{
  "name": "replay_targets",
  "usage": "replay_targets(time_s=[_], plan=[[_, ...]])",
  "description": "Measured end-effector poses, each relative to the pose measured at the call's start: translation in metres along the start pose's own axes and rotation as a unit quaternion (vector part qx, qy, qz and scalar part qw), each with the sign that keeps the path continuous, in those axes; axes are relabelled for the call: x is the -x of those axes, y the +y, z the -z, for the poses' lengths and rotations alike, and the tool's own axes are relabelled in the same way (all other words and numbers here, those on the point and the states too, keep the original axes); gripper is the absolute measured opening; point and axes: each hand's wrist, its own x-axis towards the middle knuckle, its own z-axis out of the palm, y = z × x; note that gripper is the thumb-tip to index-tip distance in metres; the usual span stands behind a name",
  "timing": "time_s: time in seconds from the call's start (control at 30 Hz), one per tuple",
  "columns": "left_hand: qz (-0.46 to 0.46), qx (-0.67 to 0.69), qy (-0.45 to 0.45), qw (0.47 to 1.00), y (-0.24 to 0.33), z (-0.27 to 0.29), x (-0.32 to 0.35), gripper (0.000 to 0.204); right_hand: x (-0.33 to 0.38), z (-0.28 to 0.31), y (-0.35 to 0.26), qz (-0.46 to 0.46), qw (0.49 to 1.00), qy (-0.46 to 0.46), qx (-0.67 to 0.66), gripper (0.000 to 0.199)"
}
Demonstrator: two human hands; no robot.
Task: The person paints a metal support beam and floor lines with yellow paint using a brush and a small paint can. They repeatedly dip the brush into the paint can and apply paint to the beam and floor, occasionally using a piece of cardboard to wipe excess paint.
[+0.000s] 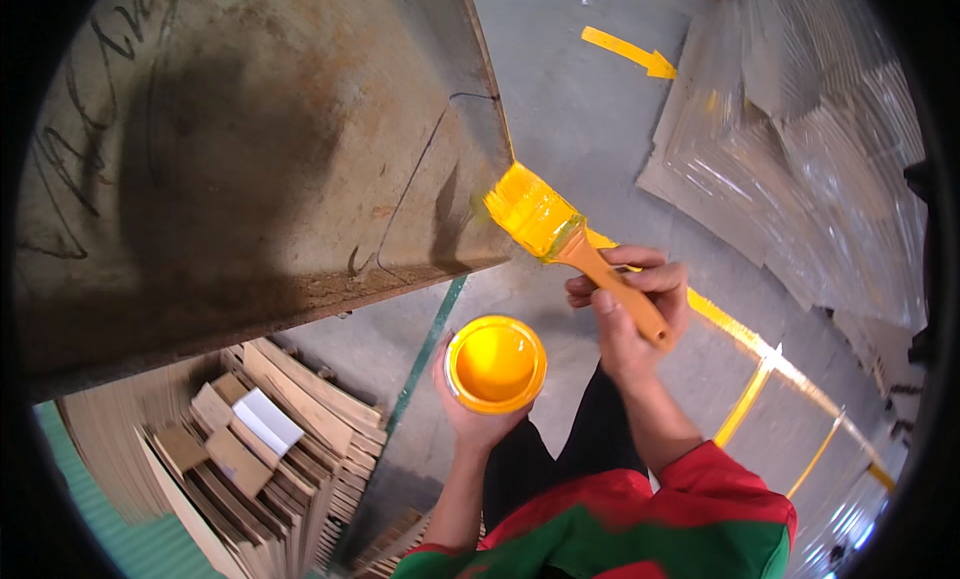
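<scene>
Above yellow paint can [495,364], right hand [628,314], brush [565,241]

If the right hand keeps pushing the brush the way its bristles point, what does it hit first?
Most likely the yellow-painted edge of the rusty metal plate. The right hand aims the brush up-left, its bristles at or nearly touching that edge; depth is hard to judge.

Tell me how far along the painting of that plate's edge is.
Done: the brush is loaded with yellow. In hand: the right hand holds its bristles at the corner of the rusty metal plate; the left hand holds the open paint can. Left: the plate's near edge shows no yellow yet.
</scene>
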Motion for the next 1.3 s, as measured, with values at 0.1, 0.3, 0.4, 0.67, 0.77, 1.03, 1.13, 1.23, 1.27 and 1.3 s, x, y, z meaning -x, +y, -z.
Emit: replay_targets(time_s=[0.1, 0.3, 0.4, 0.67, 0.77, 1.03, 1.13, 1.23, 1.27, 1.3], plan=[[0.035, 0.035, -0.049, 0.998, -0.013, 0.042, 0.011, 0.132, 0.024, -0.044, 0.019, 0.137, 0.986, 0.037, 0.084, 0.033], [0.023, 0.003, -0.102, 0.995, -0.024, 0.089, 0.015, 0.135, 0.014, -0.079, 0.050, 0.273, 0.921, 0.101, 0.259, 0.033], [0.022, 0.020, -0.113, 0.993, -0.030, 0.097, 0.015, 0.136, 0.005, -0.085, 0.057, 0.316, 0.898, 0.132, 0.277, 0.037], [-0.004, -0.001, -0.132, 0.991, -0.034, 0.102, 0.010, 0.137, -0.008, -0.105, 0.069, 0.361, 0.881, 0.189, 0.240, 0.041], [-0.009, -0.007, -0.135, 0.991, -0.032, 0.102, 0.009, 0.136, -0.008, -0.106, 0.070, 0.366, 0.875, 0.197, 0.248, 0.040], [-0.009, 0.012, -0.131, 0.991, -0.031, 0.101, 0.013, 0.134, -0.010, -0.107, 0.068, 0.366, 0.875, 0.182, 0.259, 0.037], [-0.012, 0.006, -0.126, 0.992, -0.031, 0.101, 0.015, 0.135, -0.011, -0.108, 0.065, 0.362, 0.874, 0.183, 0.269, 0.036], [-0.010, 0.003, -0.124, 0.992, -0.032, 0.102, 0.016, 0.135, -0.011, -0.106, 0.064, 0.360, 0.869, 0.183, 0.285, 0.037], [-0.018, -0.008, -0.127, 0.992, -0.032, 0.103, 0.016, 0.135, -0.011, -0.106, 0.064, 0.361, 0.867, 0.184, 0.290, 0.037], [-0.020, -0.005, -0.128, 0.992, -0.033, 0.102, 0.017, 0.135, -0.010, -0.105, 0.065, 0.361, 0.868, 0.183, 0.288, 0.037]])
